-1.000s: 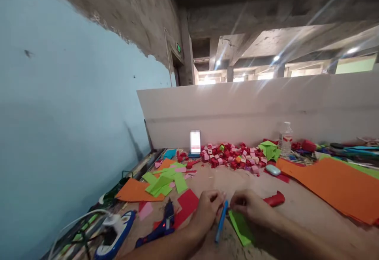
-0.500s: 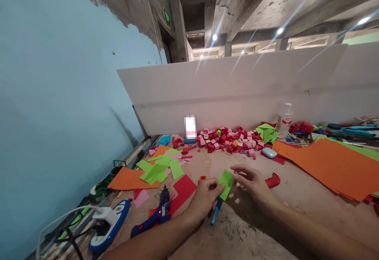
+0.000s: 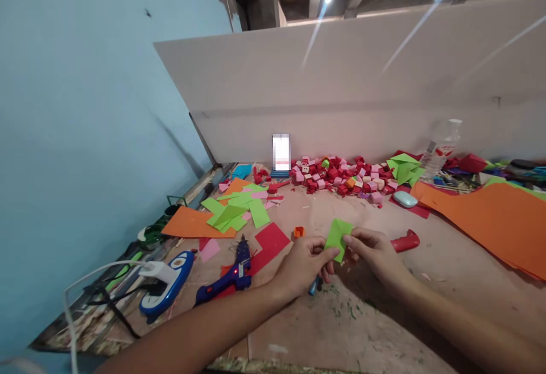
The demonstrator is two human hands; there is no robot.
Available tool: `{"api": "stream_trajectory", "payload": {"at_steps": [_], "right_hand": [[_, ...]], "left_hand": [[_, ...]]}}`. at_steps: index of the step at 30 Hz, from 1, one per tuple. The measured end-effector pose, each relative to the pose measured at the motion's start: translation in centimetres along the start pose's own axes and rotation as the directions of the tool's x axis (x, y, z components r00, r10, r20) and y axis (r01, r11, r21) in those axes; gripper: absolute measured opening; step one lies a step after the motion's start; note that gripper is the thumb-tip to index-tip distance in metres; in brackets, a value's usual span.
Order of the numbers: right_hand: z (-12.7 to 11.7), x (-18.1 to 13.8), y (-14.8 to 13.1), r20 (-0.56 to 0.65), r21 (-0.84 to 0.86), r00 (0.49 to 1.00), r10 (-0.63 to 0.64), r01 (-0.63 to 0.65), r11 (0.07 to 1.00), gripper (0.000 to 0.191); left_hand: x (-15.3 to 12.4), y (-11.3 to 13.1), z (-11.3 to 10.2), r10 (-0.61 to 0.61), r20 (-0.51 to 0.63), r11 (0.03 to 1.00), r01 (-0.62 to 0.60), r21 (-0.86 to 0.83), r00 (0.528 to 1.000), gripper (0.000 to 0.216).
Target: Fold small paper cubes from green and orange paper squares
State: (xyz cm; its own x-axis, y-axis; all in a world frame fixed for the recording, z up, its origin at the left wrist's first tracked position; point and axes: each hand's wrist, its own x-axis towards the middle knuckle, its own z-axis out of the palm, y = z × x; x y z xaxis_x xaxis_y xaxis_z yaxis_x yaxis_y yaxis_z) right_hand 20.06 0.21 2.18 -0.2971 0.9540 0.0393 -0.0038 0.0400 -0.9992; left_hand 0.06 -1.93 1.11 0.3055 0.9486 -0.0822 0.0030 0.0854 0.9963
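Note:
Both my hands hold a small green paper piece [image 3: 338, 236] just above the table. My left hand [image 3: 303, 266] pinches its lower left edge, and a blue pen or knife [image 3: 314, 287] pokes out beneath that hand's fingers. On the right edge of the green piece my right hand [image 3: 375, 252] is closed in a pinch. A small orange paper cube [image 3: 299, 231] sits just beyond my left hand, and a red paper roll [image 3: 405, 242] lies right of my right hand.
A blue glue gun [image 3: 230, 274] lies at the left on red paper [image 3: 269, 241]. A power strip [image 3: 166, 279] sits further left. Green sheets [image 3: 232, 212], a pile of red and pink cubes [image 3: 341, 177], a bottle [image 3: 441, 146] and orange sheets [image 3: 490, 220] ring the work area. A white board [image 3: 341, 95] stands behind.
My hands lifted the green paper piece off the table and now hold it between them. The camera tilted down, so the table fills more of the view.

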Motion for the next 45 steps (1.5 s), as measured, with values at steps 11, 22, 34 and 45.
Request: {"api": "stream_trajectory", "payload": {"at_steps": [11, 22, 34, 45], "right_hand": [[0.1, 0.0, -0.3, 0.052, -0.043, 0.998, 0.035, -0.033, 0.999, 0.040], [0.1, -0.2, -0.9, 0.059, -0.079, 0.998, 0.017, -0.012, 0.997, 0.043], [0.6, -0.3, -0.5, 0.025, -0.036, 0.999, 0.044, -0.043, 0.998, 0.035], [1.1, -0.8, 0.3, 0.101, 0.047, 0.992, 0.072, -0.077, 0.996, 0.033]], "left_hand": [[-0.1, 0.4, -0.4, 0.082, -0.026, 0.991, -0.079, 0.108, 0.996, 0.046], [-0.3, 1.1, -0.4, 0.138, -0.065, 0.987, -0.133, 0.085, 0.988, 0.040], [-0.9, 1.8, -0.5, 0.173, -0.170, 0.984, -0.162, 0.081, 0.970, 0.036], [-1.7, 0.4, -0.9, 0.275, -0.092, 0.942, -0.249, 0.226, 0.957, 0.025]]}}
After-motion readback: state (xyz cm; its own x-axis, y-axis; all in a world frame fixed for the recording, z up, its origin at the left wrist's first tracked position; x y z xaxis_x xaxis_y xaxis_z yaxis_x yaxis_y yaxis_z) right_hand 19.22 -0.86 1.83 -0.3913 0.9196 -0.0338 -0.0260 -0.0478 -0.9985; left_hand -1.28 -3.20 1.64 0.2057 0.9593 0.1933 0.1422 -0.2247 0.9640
